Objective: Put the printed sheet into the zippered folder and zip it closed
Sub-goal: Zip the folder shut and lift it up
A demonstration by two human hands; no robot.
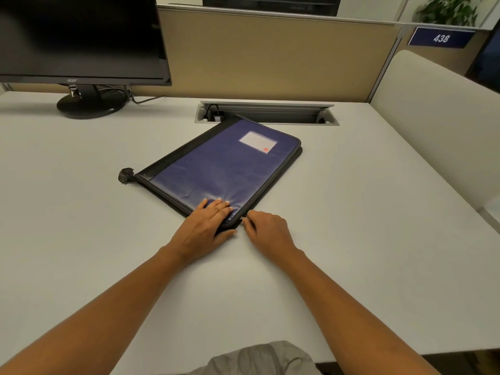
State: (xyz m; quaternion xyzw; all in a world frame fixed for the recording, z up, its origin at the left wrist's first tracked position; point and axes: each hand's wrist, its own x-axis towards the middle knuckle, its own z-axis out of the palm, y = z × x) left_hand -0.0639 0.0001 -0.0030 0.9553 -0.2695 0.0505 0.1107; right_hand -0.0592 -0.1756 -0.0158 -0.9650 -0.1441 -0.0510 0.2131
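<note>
A blue zippered folder (216,163) with black edging and a white label lies closed and slanted on the white desk (81,212). My left hand (208,220) presses flat on its near corner, fingers spread on the cover and thumb at the edge. My right hand (266,228) sits right beside that corner, its fingertips pinched on the small zipper pull (243,219). The printed sheet is not visible.
A black monitor (81,39) on its stand occupies the back left. A cable tray slot (266,113) is recessed in the desk just behind the folder. A beige partition rises behind, and a padded divider (438,125) borders the right side.
</note>
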